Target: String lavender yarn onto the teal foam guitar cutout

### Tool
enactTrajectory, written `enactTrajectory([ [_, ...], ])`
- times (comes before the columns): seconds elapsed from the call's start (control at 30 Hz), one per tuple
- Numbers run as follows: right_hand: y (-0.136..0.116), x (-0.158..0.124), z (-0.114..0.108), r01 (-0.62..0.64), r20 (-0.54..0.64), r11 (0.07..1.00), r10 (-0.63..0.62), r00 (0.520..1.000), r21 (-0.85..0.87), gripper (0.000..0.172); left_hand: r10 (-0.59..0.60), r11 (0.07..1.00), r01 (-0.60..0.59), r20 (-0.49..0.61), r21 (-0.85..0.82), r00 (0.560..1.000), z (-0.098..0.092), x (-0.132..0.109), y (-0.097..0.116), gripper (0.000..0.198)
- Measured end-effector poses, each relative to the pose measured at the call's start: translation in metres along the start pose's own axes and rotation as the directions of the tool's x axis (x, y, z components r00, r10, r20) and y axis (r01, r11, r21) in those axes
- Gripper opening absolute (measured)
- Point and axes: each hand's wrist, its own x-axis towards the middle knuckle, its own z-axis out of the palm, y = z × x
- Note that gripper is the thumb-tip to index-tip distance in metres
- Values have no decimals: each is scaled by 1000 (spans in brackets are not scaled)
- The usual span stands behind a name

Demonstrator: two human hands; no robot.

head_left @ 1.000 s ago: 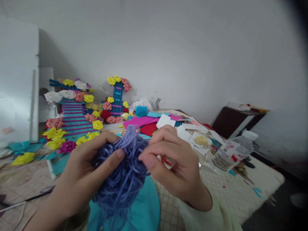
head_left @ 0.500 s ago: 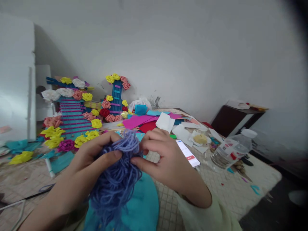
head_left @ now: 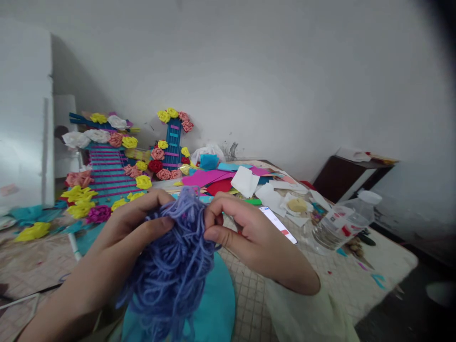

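A loose, tangled bundle of blue-purple yarn (head_left: 174,256) hangs between my hands, its lower strands dangling over a round turquoise piece (head_left: 223,294). My left hand (head_left: 131,237) is closed around the upper left of the bundle, thumb pressed on top of the strands. At the bundle's upper right edge, my right hand (head_left: 242,232) pinches strands of yarn between thumb and curled fingers. Its fingertips are partly hidden behind the thumb.
Paper-flower decorations (head_left: 110,175) stand at the left, with another (head_left: 173,142) against the wall. Coloured paper sheets (head_left: 203,178) lie behind my hands. A phone (head_left: 278,223) and a water bottle (head_left: 345,221) are to the right. A dark box (head_left: 347,175) sits beyond the table.
My right hand has drawn slightly right and its fingers are curled tighter. The yarn bundle has turned and spread wider between my hands.
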Motion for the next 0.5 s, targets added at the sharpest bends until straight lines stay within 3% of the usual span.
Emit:
enactTrajectory([
  [0.17,3,3,2,57,-55,992,-64,996,-112,3,95,993,-97,26,71,995,1,0,3,13],
  [0.5,6,4,8,73,-110,976,-97,989,-203,16,-43,999,45,68,-28,997,5,-3,-6,10],
])
